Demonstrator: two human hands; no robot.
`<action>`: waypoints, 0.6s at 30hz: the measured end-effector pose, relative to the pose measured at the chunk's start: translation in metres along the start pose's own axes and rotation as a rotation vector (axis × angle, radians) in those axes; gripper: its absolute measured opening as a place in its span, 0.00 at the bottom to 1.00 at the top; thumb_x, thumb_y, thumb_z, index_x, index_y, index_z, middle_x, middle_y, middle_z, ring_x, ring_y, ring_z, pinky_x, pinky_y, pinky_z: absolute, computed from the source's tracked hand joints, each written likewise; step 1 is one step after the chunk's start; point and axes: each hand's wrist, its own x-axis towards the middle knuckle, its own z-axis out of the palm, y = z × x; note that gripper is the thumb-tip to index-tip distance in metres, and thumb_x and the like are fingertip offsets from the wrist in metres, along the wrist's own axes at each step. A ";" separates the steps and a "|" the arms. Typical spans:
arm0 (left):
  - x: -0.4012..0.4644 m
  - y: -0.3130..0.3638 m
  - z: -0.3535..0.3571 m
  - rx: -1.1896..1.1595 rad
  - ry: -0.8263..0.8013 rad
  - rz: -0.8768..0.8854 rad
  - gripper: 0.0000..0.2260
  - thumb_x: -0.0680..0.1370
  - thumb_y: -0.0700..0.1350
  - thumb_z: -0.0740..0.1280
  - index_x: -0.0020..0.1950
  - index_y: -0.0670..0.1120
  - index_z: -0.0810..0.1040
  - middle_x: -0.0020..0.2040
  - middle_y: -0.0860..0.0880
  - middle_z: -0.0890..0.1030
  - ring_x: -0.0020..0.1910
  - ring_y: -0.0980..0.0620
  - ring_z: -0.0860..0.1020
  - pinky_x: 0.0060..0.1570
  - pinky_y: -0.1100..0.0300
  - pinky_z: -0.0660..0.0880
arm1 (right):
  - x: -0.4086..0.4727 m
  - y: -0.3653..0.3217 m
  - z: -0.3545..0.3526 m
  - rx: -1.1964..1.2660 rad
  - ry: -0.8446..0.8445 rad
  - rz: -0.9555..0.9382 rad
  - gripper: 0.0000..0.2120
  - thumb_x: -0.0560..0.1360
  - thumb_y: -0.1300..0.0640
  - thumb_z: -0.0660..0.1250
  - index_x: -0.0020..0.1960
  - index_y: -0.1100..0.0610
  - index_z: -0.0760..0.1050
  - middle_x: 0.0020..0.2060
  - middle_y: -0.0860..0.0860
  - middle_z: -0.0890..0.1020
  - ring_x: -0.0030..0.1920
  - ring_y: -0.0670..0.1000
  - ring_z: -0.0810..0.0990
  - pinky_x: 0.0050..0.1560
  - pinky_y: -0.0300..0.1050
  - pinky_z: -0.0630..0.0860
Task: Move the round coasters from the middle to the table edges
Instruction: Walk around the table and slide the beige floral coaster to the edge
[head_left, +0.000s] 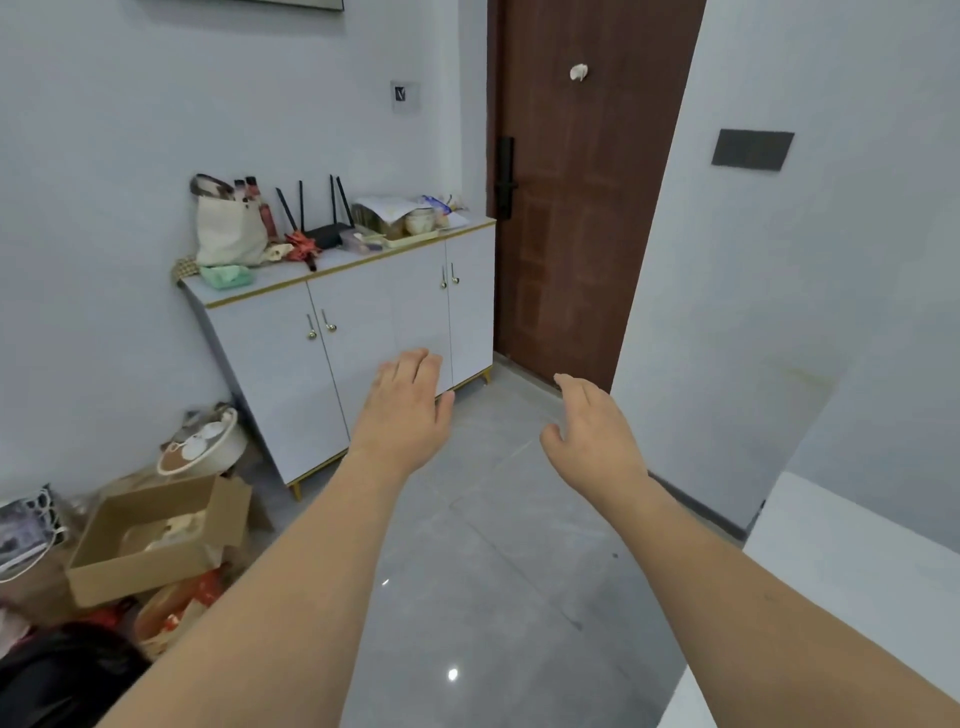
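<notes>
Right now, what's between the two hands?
Nothing is held between the left hand and right hand; the head view shows only bare grey floor behind the gap.

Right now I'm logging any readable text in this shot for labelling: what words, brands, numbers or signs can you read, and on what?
No text reads in this view.
wall switch plate: a light mark, too small to read.
dark wall plaque: no lettering visible.
papers on the cabinet: too blurred.

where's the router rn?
Head view, upper left: the router sits on the white cabinet against the wall, between the tote bag and a tray.
</notes>
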 end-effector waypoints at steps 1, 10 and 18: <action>0.007 -0.003 0.003 0.004 -0.006 0.014 0.20 0.80 0.47 0.60 0.70 0.40 0.69 0.71 0.41 0.69 0.67 0.39 0.67 0.70 0.49 0.61 | 0.005 0.001 0.002 -0.005 0.002 0.001 0.28 0.75 0.57 0.59 0.74 0.59 0.60 0.68 0.56 0.69 0.68 0.56 0.67 0.69 0.48 0.63; 0.145 -0.041 0.064 -0.028 -0.071 0.298 0.21 0.80 0.47 0.61 0.70 0.39 0.69 0.70 0.40 0.70 0.68 0.41 0.68 0.72 0.48 0.61 | 0.100 0.013 0.033 -0.094 0.088 0.204 0.28 0.74 0.57 0.60 0.74 0.59 0.60 0.69 0.56 0.69 0.69 0.57 0.67 0.70 0.50 0.62; 0.260 0.002 0.126 -0.142 -0.127 0.532 0.22 0.81 0.49 0.59 0.73 0.42 0.67 0.73 0.44 0.68 0.73 0.45 0.64 0.76 0.47 0.55 | 0.166 0.053 0.026 -0.193 0.180 0.385 0.27 0.75 0.56 0.60 0.73 0.58 0.60 0.70 0.55 0.68 0.69 0.56 0.66 0.70 0.50 0.64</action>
